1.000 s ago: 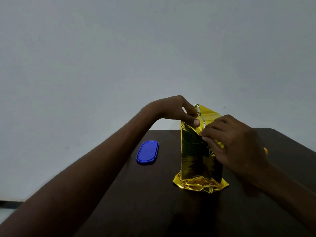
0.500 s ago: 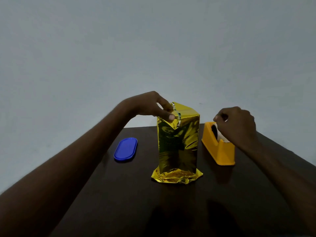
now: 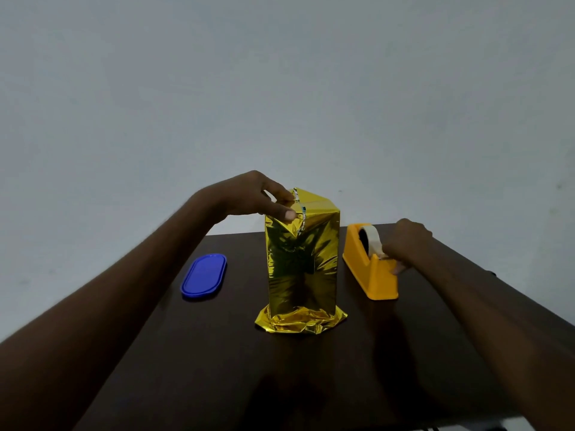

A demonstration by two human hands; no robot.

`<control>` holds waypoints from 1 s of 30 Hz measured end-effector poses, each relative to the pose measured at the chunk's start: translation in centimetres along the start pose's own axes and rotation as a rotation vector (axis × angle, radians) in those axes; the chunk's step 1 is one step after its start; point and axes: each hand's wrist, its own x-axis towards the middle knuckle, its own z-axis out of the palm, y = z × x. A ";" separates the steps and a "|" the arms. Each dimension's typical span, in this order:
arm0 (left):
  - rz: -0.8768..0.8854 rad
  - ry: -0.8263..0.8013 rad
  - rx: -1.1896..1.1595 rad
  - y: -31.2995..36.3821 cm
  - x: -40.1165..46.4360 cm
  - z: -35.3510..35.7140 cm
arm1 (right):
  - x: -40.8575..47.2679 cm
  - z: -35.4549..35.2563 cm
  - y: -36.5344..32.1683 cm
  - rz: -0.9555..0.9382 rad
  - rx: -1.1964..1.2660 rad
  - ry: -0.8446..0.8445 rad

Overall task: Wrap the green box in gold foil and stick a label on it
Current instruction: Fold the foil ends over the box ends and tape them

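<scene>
The box wrapped in gold foil point(image 3: 301, 262) is standing upright near the middle of the dark table point(image 3: 311, 384), taller than it is wide. The foil is covering it completely, so none of the green is showing through. At the bottom the foil is flaring out into a crumpled skirt that is lying on the tabletop, and at the top it is rising into a folded peak with a silvery edge running down the near-left corner.

The left hand point(image 3: 258, 197) is reaching in from the left and is pinching that top flap, with the thumb pressing against the near face of the foil and the forefinger curling over the folded edge just above it.

Just beside the box on its right, not touching it, an orange tape dispenser point(image 3: 371, 269) is sitting with its roll of pale tape point(image 3: 373, 239) standing in the cradle. The right hand point(image 3: 407, 244) is resting at the dispenser's cutter end with its fingers curled; they seem to be pinching the free end of the tape, though the hand is slightly blurred and the grip itself is hard to make out.

Well to the left of the box, a blue oval lid point(image 3: 204, 276) is lying flat on the table. A plain pale wall point(image 3: 280, 88) is filling the background.
</scene>
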 end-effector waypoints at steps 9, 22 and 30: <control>-0.006 0.002 -0.026 0.1 0.4 0.3 | 0.9 -0.7 -1.6 0.175 0.234 -0.161; -0.010 0.012 -0.039 0.3 0.1 0.4 | -0.9 -0.2 0.4 0.255 0.609 -0.077; -0.007 0.019 -0.007 0.4 0.0 0.5 | -3.2 3.4 2.7 0.262 0.829 0.275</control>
